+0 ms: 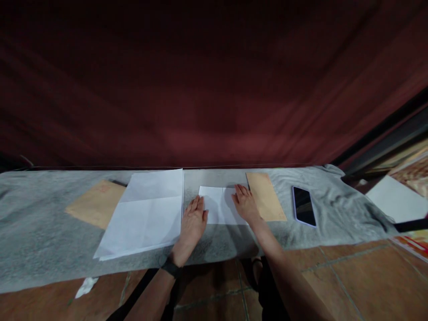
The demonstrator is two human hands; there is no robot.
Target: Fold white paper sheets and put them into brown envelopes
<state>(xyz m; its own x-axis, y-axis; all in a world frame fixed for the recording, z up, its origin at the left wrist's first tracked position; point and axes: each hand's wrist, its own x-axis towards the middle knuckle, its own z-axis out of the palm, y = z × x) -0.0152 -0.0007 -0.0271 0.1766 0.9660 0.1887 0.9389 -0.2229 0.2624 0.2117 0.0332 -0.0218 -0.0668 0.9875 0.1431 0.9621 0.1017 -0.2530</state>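
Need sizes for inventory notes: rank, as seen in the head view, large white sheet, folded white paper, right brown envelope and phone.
1. large white sheet
2. folded white paper and right brown envelope, too alike to rank
3. phone

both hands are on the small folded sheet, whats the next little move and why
Likely slide the right hand across the folded sheet to flatten it: the left hand pins its left edge, both palms lie flat, and the brown envelope lies just beside it.

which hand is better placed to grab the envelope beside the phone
Right, probably. The right hand rests on the folded paper, right next to that envelope; the left hand sits at the paper's other edge and would have to cross over.
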